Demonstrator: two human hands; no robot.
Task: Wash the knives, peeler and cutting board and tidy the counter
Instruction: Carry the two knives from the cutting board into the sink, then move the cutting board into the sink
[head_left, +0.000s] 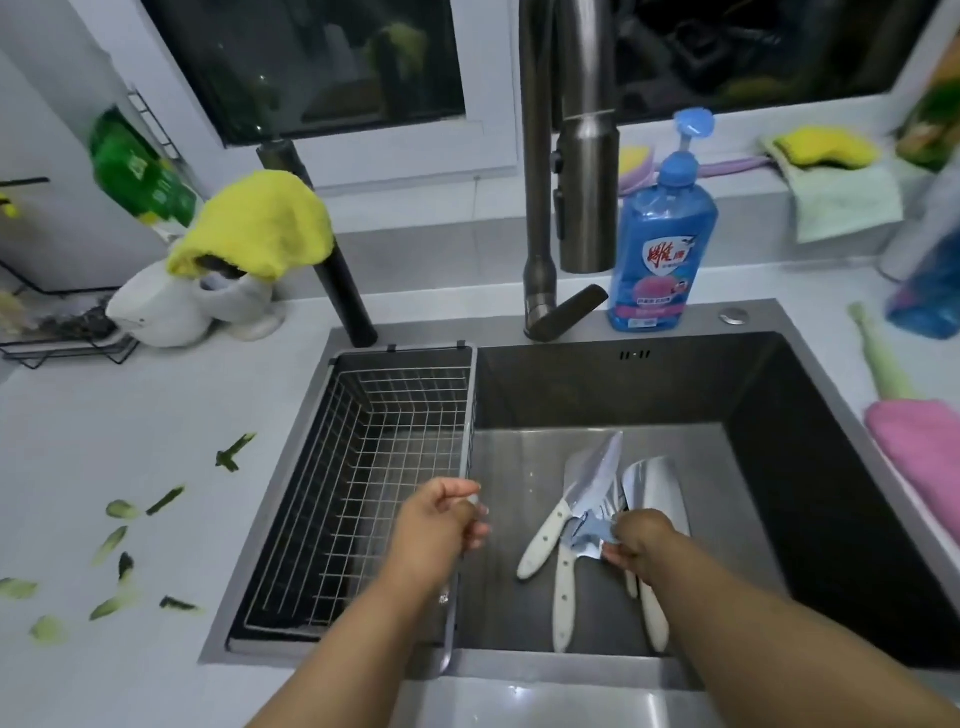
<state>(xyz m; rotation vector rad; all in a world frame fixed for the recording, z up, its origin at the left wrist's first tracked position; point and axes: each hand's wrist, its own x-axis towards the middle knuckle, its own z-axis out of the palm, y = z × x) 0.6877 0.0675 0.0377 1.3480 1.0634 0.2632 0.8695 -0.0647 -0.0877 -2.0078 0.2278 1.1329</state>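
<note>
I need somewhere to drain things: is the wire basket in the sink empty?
Empty: the wire basket shows only bare mesh.

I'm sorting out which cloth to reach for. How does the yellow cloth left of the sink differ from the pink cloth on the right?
The yellow cloth is draped over a white jug-like object, raised off the counter; the pink cloth lies flat on the counter. The yellow one sits behind the sink's back left corner; the pink one lies right beside the sink's right rim and is partly cut off by the frame. Both look like soft, fluffy fabric.
</note>
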